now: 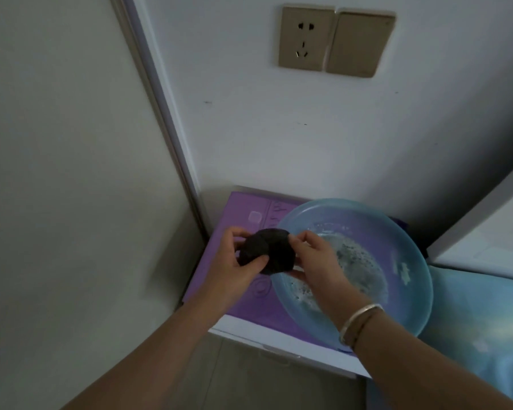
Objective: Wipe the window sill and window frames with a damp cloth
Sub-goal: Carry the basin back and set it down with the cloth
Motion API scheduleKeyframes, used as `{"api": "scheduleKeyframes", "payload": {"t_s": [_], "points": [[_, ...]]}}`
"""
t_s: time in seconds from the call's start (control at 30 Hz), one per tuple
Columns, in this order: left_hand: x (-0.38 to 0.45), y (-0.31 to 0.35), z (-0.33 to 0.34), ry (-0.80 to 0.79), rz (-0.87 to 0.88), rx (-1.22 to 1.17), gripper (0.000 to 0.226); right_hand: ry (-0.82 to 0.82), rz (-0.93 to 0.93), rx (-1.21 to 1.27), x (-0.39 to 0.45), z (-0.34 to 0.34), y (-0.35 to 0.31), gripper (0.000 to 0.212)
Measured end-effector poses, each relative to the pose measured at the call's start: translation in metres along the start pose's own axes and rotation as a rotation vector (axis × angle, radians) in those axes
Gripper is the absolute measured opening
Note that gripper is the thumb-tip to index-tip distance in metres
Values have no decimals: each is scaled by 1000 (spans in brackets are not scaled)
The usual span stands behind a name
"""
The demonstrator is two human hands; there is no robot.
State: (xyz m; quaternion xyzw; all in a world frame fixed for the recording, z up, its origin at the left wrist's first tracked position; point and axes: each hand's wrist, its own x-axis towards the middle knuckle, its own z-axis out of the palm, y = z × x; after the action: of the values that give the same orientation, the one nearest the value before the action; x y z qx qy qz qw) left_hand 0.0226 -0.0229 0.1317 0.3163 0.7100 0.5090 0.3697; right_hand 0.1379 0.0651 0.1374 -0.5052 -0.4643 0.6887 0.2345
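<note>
Pinched between left hand [240, 263] and right hand [314, 258], the wadded dark cloth [268, 253] is held above the basin [409, 255] rim. Wetting appears done; no sill or frame is seen, so wiping is judged outstanding.

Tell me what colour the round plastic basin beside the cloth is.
The round plastic basin is translucent light blue, seen in the head view, its only view.

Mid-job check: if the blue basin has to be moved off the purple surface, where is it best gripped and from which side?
Probably by the blue basin's broad rim, one hand at each of two opposite sides, coming from above and outside. It is wide, shallow and holds sudsy water, so a level two-handed lift seems safest. Both the left hand and right hand now hold the dark cloth.
</note>
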Motion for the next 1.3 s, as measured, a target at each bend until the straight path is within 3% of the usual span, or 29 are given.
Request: {"api": "scheduleKeyframes", "payload": {"t_s": [0.07,0.13,0.2,0.33,0.4,0.5,0.67,0.77,0.83,0.93,0.97,1.0,1.03,1.1,1.17,1.23,1.3], "points": [[-4,-6,-9,65,33,68,34,110,-11,66,0,5,-2,30],[-8,-14,-20,86,64,155,34,116,-2,188,-3,11,-7,24],[-12,-14,-29,26,49,212,46,77,-15,299,-4,19,-12,18],[-15,6,-39,-47,-173,157,61,-113,-35,401,-5,36,-22,14],[-11,9,-41,-37,-209,52,53,-218,-21,401,-8,44,-25,12],[-11,8,-43,0,-168,-223,22,-274,-21,372,-10,51,-26,14],[-5,-3,-63,175,-86,-443,26,128,-230,-164,6,45,-12,27],[-4,-6,-67,218,-98,-441,20,235,-314,-374,6,47,-5,28],[-1,-10,-67,225,-147,-435,22,176,-200,-131,7,51,-1,29],[-3,-19,-67,24,-261,-392,60,-54,-20,331,3,60,-4,20],[-5,-22,-65,-22,-279,-391,64,-134,-6,412,4,62,-2,11],[-6,-26,-65,-22,-289,-382,62,-193,-5,416,3,63,-1,14],[-6,-30,-66,14,-298,-357,61,-201,-9,329,5,62,1,26],[-5,-34,-73,105,-302,-334,51,-116,-88,-115,7,55,7,38],[-3,-39,-82,151,-311,-327,36,13,-181,-551,11,46,10,32],[-5,-39,-87,160,-310,-287,15,89,-199,-757,15,37,9,21],[-7,-37,-88,195,-269,-155,10,125,-180,-890,20,33,8,15]]}}
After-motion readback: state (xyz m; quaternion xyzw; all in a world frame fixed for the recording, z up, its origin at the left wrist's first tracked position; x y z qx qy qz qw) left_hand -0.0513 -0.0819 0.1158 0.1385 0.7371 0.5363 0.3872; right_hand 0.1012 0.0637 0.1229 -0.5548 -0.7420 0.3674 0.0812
